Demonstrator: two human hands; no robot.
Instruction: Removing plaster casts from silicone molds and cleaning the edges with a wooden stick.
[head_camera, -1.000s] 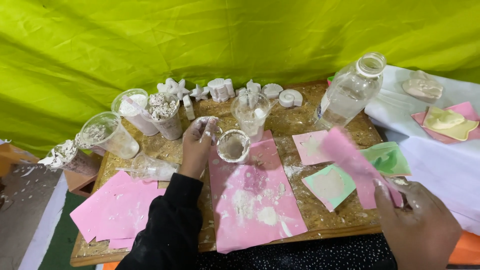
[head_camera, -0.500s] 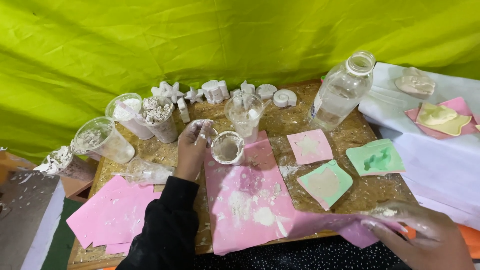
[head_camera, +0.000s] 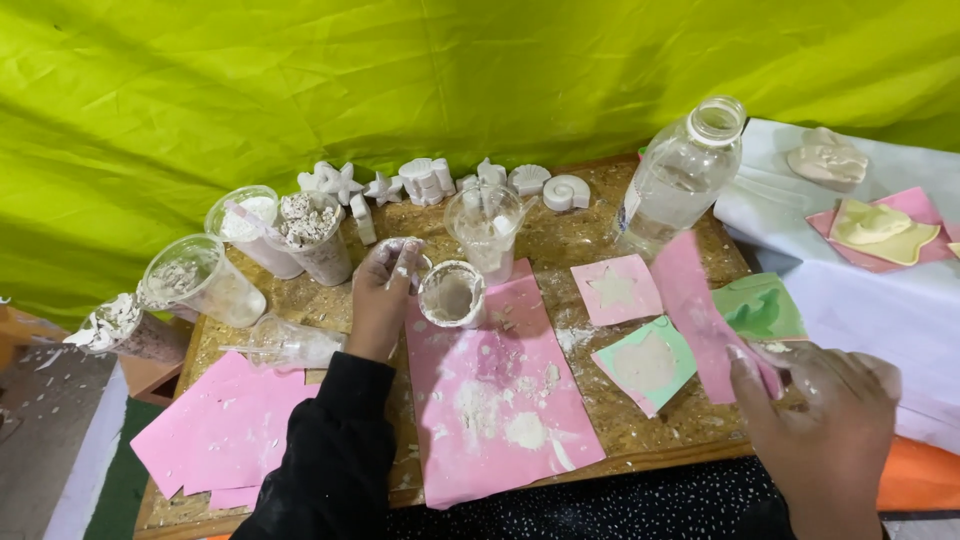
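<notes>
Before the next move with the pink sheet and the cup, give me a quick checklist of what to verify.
1. Left hand steadies the small cup: ok, fingers rest at its rim.
2. Small cup upright on the large pink sheet: ok.
3. Right hand has a firm grip on the pink sheet: ok, pinched at its lower end and lifted off the board.
4. Held sheet clear of the green mould: cannot tell, it overlaps it in view.
5. Water bottle upright, away from both hands: ok.
6. Large pink sheet clean: not ok, white powder and lumps lie on it.
</notes>
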